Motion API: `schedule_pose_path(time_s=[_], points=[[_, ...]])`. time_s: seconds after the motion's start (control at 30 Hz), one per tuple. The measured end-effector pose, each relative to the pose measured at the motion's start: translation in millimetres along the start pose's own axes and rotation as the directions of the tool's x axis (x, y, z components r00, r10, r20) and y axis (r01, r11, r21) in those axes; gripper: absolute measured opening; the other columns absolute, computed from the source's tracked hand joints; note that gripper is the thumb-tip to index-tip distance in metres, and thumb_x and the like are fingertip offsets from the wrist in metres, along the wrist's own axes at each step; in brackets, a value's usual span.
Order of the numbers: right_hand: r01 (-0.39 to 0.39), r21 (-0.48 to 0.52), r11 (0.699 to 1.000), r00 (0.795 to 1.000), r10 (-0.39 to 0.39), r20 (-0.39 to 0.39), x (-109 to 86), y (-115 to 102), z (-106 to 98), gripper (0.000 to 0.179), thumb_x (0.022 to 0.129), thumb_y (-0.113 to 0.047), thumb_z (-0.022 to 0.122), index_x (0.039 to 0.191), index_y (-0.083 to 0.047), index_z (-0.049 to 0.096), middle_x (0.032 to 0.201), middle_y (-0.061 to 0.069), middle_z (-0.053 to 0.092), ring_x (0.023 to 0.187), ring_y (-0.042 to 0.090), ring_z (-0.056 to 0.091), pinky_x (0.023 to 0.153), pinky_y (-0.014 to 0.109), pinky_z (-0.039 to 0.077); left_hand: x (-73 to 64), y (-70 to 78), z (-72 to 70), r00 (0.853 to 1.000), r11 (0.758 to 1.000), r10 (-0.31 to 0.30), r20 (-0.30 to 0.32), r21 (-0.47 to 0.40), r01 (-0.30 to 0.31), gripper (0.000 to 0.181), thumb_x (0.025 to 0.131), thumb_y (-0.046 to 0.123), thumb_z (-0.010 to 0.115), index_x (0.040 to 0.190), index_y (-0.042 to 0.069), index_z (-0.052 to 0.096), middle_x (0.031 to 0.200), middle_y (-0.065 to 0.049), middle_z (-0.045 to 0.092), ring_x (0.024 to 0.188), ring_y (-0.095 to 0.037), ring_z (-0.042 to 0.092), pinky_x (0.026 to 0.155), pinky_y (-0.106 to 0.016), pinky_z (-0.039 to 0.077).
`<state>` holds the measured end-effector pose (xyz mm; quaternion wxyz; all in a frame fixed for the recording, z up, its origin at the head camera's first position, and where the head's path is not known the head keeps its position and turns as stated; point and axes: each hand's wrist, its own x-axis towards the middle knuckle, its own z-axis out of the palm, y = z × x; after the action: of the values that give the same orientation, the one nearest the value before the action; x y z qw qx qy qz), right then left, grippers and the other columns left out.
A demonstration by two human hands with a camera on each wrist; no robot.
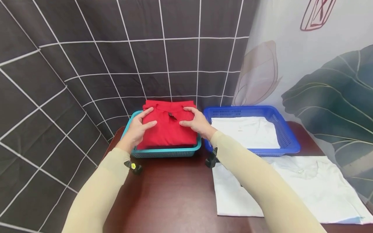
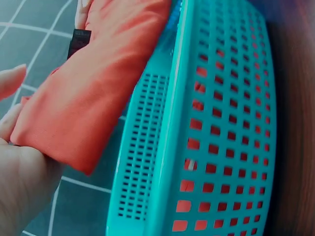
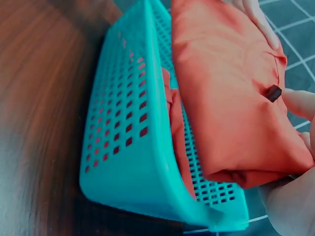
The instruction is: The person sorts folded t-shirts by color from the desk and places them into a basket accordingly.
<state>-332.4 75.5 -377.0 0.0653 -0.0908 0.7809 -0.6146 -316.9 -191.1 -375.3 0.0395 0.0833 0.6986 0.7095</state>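
A folded red shirt (image 1: 172, 131) with a small black tag at its collar is held between both hands over the teal basket (image 1: 167, 152). My left hand (image 1: 136, 129) grips the shirt's left side, thumb on top and part of the hand under the fold in the left wrist view. On the right side my right hand (image 1: 201, 123) holds it the same way, thumb near the black tag (image 3: 274, 93). In the right wrist view the shirt is above the basket rim (image 3: 160, 128), and more red cloth (image 3: 178, 140) lies inside the basket below.
To the right stands a blue basket (image 1: 291, 150) with a folded white shirt (image 1: 244, 132) in it. A white shirt (image 1: 317, 191) lies spread on the brown table (image 1: 172, 194) in front of that basket, partly behind the right forearm. A dark grid-patterned curtain (image 1: 145, 58) hangs behind.
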Motion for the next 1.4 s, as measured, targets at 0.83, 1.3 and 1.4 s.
schedule_pose_path(time_s=[0.83,1.3,1.4], points=[[-0.225,-0.023,0.974,0.972,0.226,0.064,13.5,23.8,40.7,0.083,0.077,-0.024,0.079,0.148,-0.021,0.034,0.144,0.007,0.035,0.129,0.028,0.034,0.093,0.048,0.049,13.3,-43.5,-13.9,0.972,0.963,-0.207,-0.109,0.153,0.222,0.064,0.090,0.022,0.068,0.148,0.024,0.040,0.152,-0.006,0.027,0.131,-0.026,0.034,0.092,-0.038,0.050],[-0.032,-0.168,0.985,0.999,0.036,0.024,-1.7,13.8,34.7,0.076,0.084,-0.023,0.072,0.150,-0.016,0.033,0.151,0.010,0.033,0.136,0.029,0.032,0.101,0.049,0.042,0.1,-32.1,-4.9,0.970,0.787,-0.116,-0.214,0.576,0.221,0.057,0.093,0.024,0.063,0.143,0.004,0.042,0.143,-0.019,0.042,0.128,-0.037,0.041,0.100,-0.049,0.044],[0.014,-0.158,0.987,0.999,-0.006,0.048,-11.5,5.8,22.3,0.073,0.085,-0.024,0.072,0.149,-0.019,0.035,0.149,0.007,0.037,0.135,0.027,0.034,0.100,0.048,0.044,-9.0,-22.7,4.1,0.983,0.763,-0.070,-0.169,0.625,0.162,0.055,0.092,0.025,0.064,0.141,0.006,0.045,0.141,-0.018,0.043,0.127,-0.037,0.042,0.096,-0.049,0.046]])
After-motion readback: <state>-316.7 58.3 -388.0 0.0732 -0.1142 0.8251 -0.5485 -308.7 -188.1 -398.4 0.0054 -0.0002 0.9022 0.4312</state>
